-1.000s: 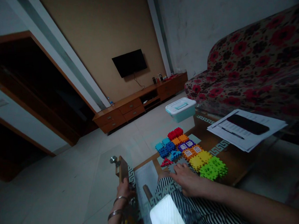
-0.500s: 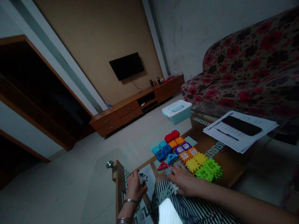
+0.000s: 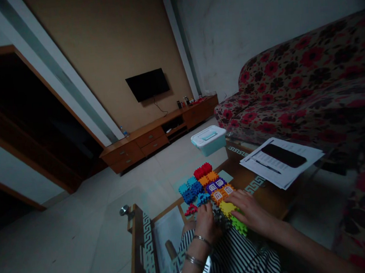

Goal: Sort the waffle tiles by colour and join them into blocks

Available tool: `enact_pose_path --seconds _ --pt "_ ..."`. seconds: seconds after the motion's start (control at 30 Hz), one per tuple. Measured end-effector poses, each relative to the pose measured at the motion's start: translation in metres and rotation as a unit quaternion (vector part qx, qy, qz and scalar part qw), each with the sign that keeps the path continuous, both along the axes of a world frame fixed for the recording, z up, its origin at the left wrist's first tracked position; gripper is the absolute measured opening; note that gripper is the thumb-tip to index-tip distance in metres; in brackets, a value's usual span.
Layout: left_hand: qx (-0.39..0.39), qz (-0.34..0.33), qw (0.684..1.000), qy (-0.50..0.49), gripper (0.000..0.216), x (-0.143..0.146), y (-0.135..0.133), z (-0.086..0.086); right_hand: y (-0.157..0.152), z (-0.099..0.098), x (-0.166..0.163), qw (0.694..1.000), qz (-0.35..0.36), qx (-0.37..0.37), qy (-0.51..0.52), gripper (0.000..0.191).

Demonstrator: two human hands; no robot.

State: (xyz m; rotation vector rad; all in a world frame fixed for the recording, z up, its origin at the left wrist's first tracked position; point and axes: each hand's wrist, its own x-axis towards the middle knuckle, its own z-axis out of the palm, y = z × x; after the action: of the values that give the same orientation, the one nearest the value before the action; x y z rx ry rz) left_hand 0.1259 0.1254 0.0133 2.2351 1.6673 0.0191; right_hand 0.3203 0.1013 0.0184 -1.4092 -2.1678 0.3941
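Observation:
My left hand (image 3: 205, 223), with bracelets on its wrist, is closed at the grey building blocks (image 3: 220, 217); its fingertips are partly hidden. Over the yellow building blocks (image 3: 228, 208) lies my right hand (image 3: 252, 212), its fingers stretched and thumb apart, beside the lime-green blocks (image 3: 239, 226), which it partly covers. Toothed blocks are laid in colour groups: red (image 3: 202, 170), orange, purple (image 3: 215, 185) and orange ones with white windows (image 3: 222, 194). Blue blocks (image 3: 193, 190) sit to the left, near a small red piece (image 3: 191, 209).
The glass-topped table (image 3: 147, 241) has a wooden frame and key-pattern strips. On it stand a lidded turquoise box (image 3: 212, 143) and papers (image 3: 284, 175) with a pen (image 3: 267, 166) and a black phone (image 3: 284, 155). A floral sofa (image 3: 279, 101) is at the right.
My left hand has moved right, from the table's left side to the grey blocks. My right hand has shifted from the grey blocks to the yellow and green ones. The view has turned slightly.

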Motion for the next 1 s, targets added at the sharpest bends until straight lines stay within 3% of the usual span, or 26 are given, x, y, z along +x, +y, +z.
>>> enact_pose_path --seconds 0.3,0.43,0.53,1.0 --pt "-0.025 -0.007 0.998 0.050 0.054 0.005 -0.002 -0.001 -0.009 -0.001 0.008 0.999 -0.001 -0.027 0.037 0.029" --pt "-0.030 0.012 0.996 0.088 0.074 0.008 -0.006 -0.001 -0.011 -0.003 0.005 0.998 0.000 -0.035 0.045 0.029" --pt "-0.036 0.029 0.996 0.080 0.086 0.012 -0.009 -0.004 -0.011 -0.006 0.005 0.998 0.001 -0.046 0.045 0.030" --pt "-0.041 0.019 0.998 0.039 0.087 0.022 -0.007 -0.008 -0.013 -0.015 0.010 0.997 -0.004 -0.066 0.029 0.031"
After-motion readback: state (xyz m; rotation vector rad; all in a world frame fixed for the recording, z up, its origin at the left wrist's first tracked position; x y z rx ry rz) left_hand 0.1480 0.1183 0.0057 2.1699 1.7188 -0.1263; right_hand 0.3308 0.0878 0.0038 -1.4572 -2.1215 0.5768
